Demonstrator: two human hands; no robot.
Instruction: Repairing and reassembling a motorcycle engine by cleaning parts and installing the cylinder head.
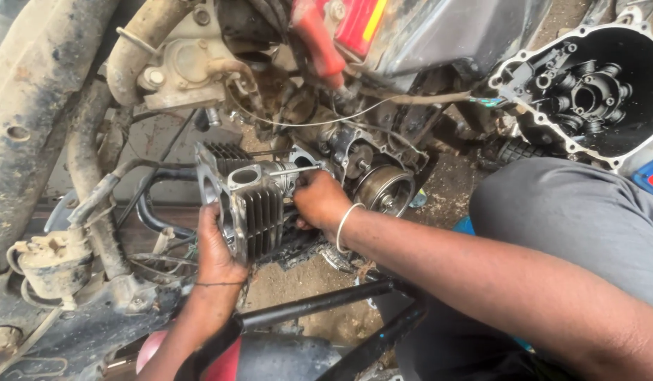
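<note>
Nearest the camera, the person's grey-clad knee (580, 219) fills the near right, and a black frame tube (319, 303) crosses low in the scene, with both forearms reaching away over it. At the left hand (215, 247) the grip is closed on the finned cylinder block (252, 204): the palm cups its near left edge from below and the fingers wrap behind. The right hand (318, 201), a thin bangle on its wrist, has its grip closed at the block's right face, where a slim metal stud (298, 170) runs toward the crankcase (372, 180); whether the fingers pinch the stud or press the block cannot be told. The block's bore axis lies roughly left to right, its open round mouth facing left and its other end toward the crankcase just to the right, so the right hand sits between block and crankcase and is the nearer to that joint. Farther off, a muddy exhaust pipe (139, 35) curves at the far left, and a loose engine side cover (587, 88) lies open at the far right.
</note>
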